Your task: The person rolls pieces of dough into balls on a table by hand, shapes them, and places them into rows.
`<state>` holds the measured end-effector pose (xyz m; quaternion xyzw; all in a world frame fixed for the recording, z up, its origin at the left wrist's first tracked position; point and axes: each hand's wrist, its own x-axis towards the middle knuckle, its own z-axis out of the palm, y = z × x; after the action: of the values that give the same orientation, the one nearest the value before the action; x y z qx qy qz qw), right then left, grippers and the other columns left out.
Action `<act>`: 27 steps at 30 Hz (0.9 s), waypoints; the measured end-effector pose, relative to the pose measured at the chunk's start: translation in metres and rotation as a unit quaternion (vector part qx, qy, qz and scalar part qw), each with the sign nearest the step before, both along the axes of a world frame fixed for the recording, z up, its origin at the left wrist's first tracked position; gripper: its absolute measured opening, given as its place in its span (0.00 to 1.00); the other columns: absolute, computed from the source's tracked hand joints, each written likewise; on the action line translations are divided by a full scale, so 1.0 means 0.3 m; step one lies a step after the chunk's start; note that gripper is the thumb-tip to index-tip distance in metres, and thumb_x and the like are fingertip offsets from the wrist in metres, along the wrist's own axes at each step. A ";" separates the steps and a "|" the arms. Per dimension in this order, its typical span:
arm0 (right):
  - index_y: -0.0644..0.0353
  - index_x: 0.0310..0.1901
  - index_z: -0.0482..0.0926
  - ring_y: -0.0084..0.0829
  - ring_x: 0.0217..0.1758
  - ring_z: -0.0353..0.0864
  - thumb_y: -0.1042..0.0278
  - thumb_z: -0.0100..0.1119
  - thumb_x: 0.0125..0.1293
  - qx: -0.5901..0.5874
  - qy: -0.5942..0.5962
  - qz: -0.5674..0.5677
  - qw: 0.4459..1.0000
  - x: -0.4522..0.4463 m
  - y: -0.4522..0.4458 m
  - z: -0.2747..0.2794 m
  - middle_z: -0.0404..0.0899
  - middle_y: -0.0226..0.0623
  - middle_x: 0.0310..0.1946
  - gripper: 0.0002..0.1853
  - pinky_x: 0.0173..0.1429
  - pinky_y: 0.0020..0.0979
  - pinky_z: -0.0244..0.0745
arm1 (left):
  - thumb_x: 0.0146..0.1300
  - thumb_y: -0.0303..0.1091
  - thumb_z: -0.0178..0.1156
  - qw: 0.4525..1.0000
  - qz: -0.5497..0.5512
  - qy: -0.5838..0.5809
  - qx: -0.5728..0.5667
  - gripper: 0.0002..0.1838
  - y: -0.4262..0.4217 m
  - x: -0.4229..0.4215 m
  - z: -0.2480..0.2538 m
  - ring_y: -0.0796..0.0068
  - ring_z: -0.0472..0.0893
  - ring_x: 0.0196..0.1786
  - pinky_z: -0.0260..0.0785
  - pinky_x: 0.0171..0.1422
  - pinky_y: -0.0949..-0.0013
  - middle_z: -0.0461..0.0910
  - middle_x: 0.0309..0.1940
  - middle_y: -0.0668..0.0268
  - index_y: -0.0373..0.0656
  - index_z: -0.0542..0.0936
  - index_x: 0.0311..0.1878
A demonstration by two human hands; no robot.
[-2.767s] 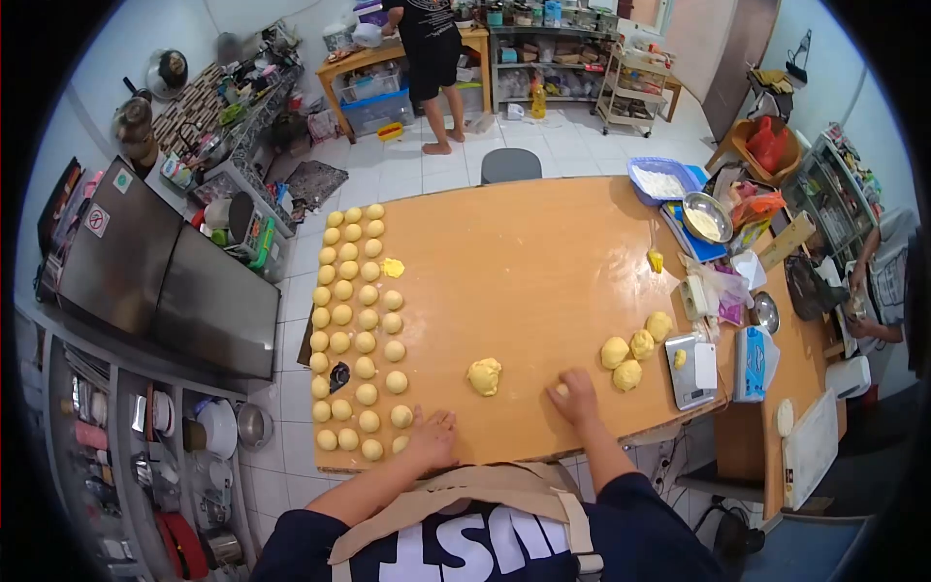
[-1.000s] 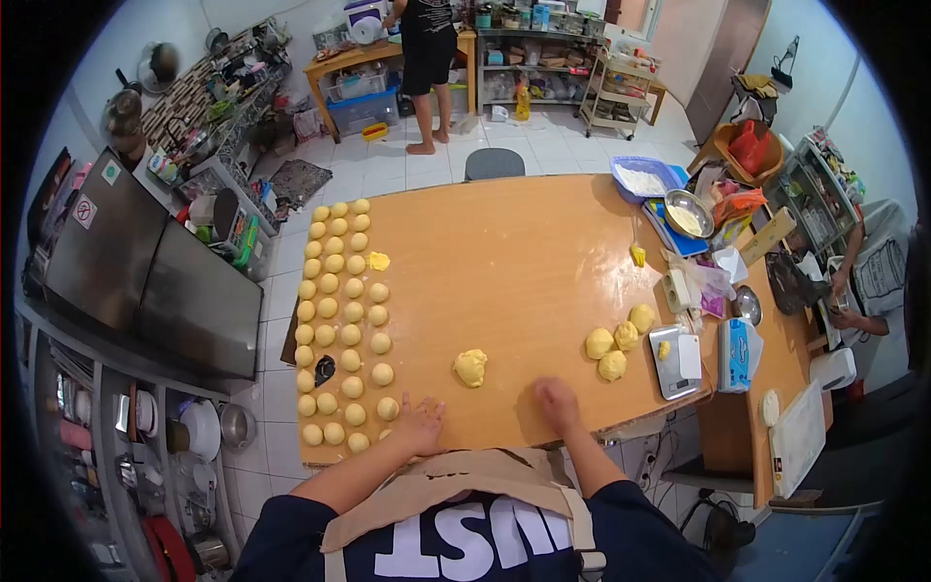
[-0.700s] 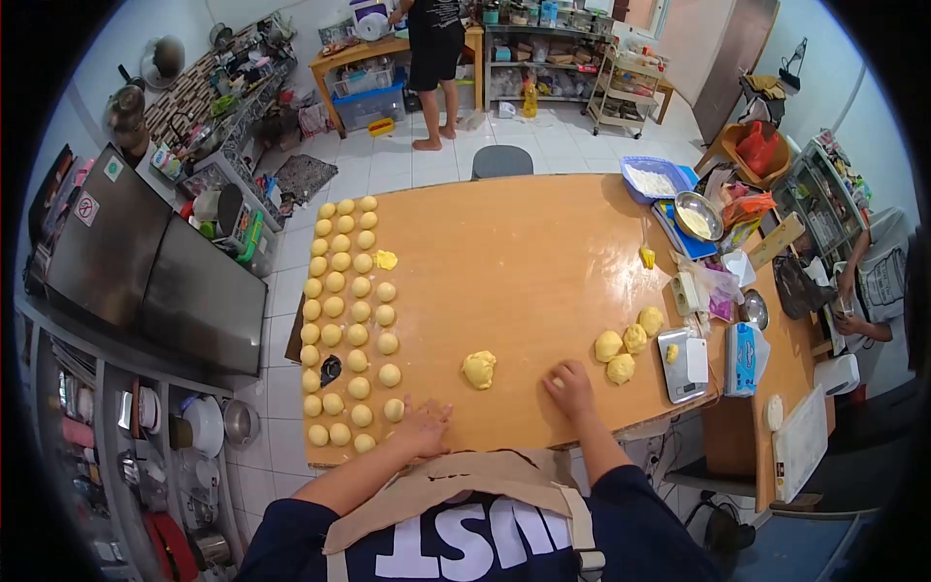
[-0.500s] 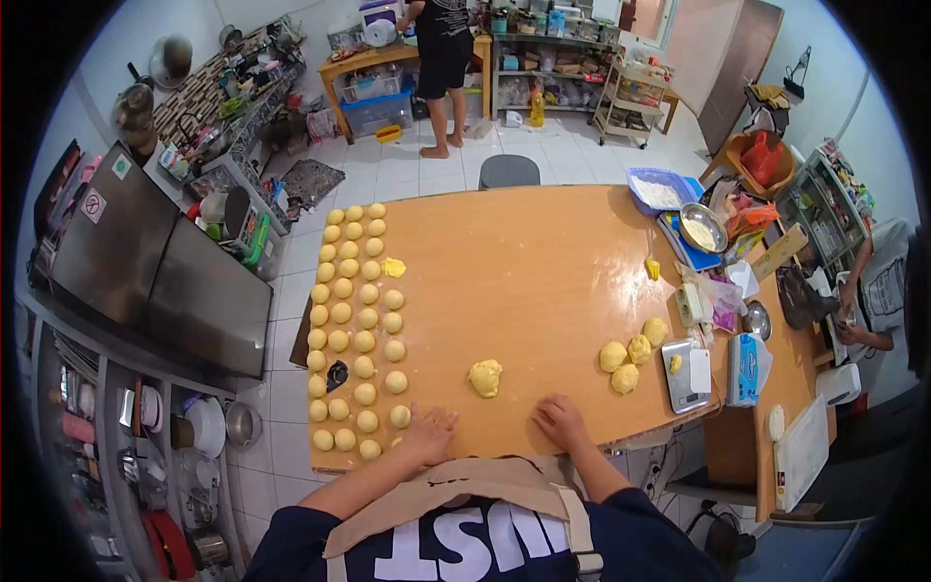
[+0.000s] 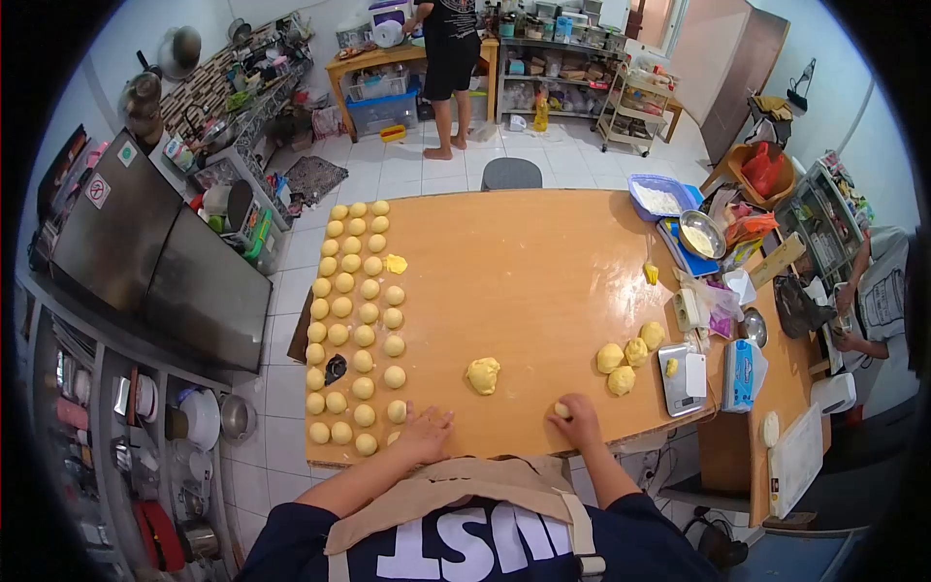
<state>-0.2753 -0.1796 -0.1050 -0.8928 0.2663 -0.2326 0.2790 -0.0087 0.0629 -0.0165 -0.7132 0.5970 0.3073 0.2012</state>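
My right hand curls round a small dough ball on the wooden table, near its front edge. Flat on the table, fingers spread, my left hand holds nothing and lies beside the front end of the rows of round dough balls. Between and beyond my hands sits a rough lump of dough. Several larger dough pieces are grouped to the right of my right hand, next to a scale with a small bit of dough on it.
At the back right are a blue basket of flour, a metal bowl and a yellow brush. A tissue pack stands right of the scale. One person stands at the far table; another is at the right edge. A grey stool is behind the table.
My right hand, earlier covering the spot with its fingers, now shows a small dough ball at its fingertips. My left hand stays flat. The camera view has shifted slightly.
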 end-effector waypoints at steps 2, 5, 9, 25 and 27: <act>0.61 0.45 0.79 0.48 0.54 0.77 0.64 0.79 0.48 0.016 0.029 -0.056 0.998 0.055 -0.021 0.046 0.80 0.45 0.48 0.24 0.58 0.42 0.75 | 0.59 0.64 0.61 1.000 -0.001 0.000 -0.001 0.44 0.007 -0.002 0.001 0.58 0.51 0.81 0.29 0.75 0.21 0.51 0.80 0.71 0.50 0.66 0.74; 0.60 0.49 0.78 0.49 0.55 0.77 0.63 0.79 0.48 0.010 -0.003 -0.074 0.997 0.148 -0.006 0.005 0.79 0.45 0.49 0.27 0.59 0.42 0.74 | 0.59 0.63 0.61 1.000 -0.001 -0.003 -0.007 0.44 0.010 -0.008 -0.002 0.58 0.51 0.81 0.30 0.75 0.21 0.51 0.80 0.70 0.50 0.66 0.74; 0.60 0.52 0.76 0.49 0.55 0.77 0.63 0.79 0.49 0.027 -0.008 0.007 1.000 0.101 0.060 0.006 0.79 0.46 0.50 0.30 0.60 0.42 0.74 | 0.59 0.63 0.61 1.000 0.002 -0.006 -0.004 0.43 0.005 -0.013 0.002 0.58 0.51 0.81 0.30 0.75 0.21 0.51 0.80 0.70 0.50 0.66 0.74; 0.62 0.62 0.68 0.50 0.58 0.78 0.67 0.76 0.52 0.050 0.128 -0.071 0.988 0.044 0.178 0.143 0.78 0.50 0.52 0.36 0.63 0.43 0.73 | 0.62 0.70 0.56 0.987 0.098 0.115 -0.046 0.45 -0.065 -0.017 0.084 0.53 0.57 0.79 0.39 0.78 0.30 0.59 0.77 0.63 0.50 0.65 0.75; 0.63 0.60 0.69 0.50 0.56 0.79 0.68 0.76 0.51 0.087 0.185 -0.117 0.972 0.037 0.180 0.169 0.78 0.50 0.51 0.35 0.63 0.42 0.74 | 0.64 0.68 0.55 0.945 0.156 0.233 -0.168 0.44 -0.071 -0.047 0.031 0.54 0.60 0.77 0.47 0.79 0.43 0.61 0.76 0.58 0.47 0.64 0.75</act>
<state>-0.2643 -0.1255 -0.0542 -0.8554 0.4351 -0.0704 0.2719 -0.0228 0.0416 -0.0072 -0.7294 0.5517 0.3874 -0.1163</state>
